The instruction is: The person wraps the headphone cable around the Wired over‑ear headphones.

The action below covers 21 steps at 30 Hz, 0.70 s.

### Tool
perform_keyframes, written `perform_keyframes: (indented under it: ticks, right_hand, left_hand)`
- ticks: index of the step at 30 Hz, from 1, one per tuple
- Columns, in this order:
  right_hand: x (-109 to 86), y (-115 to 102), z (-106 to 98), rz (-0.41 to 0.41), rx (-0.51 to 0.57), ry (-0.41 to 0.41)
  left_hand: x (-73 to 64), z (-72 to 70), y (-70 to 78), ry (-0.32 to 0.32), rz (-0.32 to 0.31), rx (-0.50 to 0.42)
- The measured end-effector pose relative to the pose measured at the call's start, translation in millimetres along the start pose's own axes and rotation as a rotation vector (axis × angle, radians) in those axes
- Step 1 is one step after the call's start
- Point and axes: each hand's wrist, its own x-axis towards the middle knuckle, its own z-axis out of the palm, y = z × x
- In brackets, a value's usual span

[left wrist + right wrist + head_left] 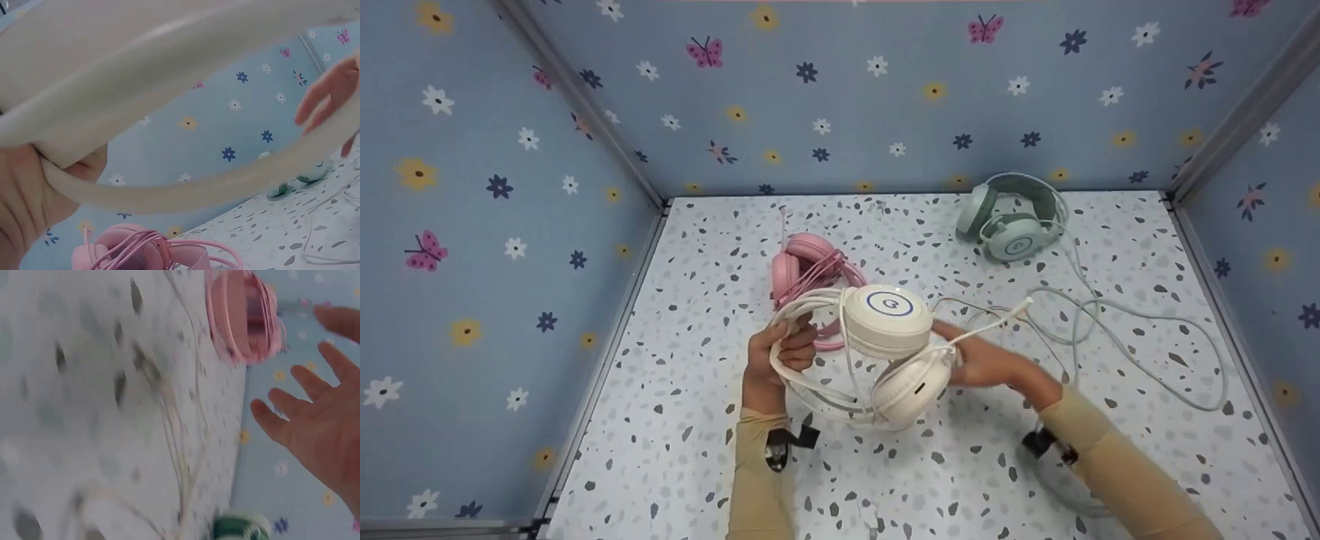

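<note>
By the left hand (763,369), the white headphones (911,394) are gripped at their left end, long axis running left to right, the ear cups (885,334) held nearer the spread, unladen right hand (988,361).

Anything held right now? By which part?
White headset, by its headband, in the left grip. The right grip holds nothing.

We wear close-fitting tan fabric on both arms: a left sleeve (760,495) and a right sleeve (1125,465), each ending near the wrist. Black wrist mounts (808,436) sit there, the left one partly glossy. Our hands (781,356) are bare.
</note>
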Motion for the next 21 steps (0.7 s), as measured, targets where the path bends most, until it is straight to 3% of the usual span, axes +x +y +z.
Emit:
perform_keyframes:
  ticks: [5,10,12,14,18,21]
  right_hand:
    - [1.3,-12,67,-0.047,0.299,-0.233]
    - [-7.8,-22,89,0.196,0.515,-0.391]
    - [-13.4,-14,87,0.282,0.600,-0.403]
    - [-18.9,1,82,0.311,0.718,-0.390]
    - [-30.9,41,55,0.275,0.912,-0.394]
    - [-36.8,64,27,0.272,0.967,-0.406]
  left_hand:
    - [12.0,4.3,-5.2,0.021,0.019,-0.036]
    - [19.5,7.4,-6.7,0.025,0.037,-0.058]
    - [19.6,7.9,-6.5,0.019,0.045,-0.059]
    - [18.8,8.0,-6.1,0.015,0.058,-0.057]
    - [16.4,6.8,-5.4,0.000,0.085,-0.069]
    - [15.7,5.1,-6.5,-0.021,0.087,-0.091]
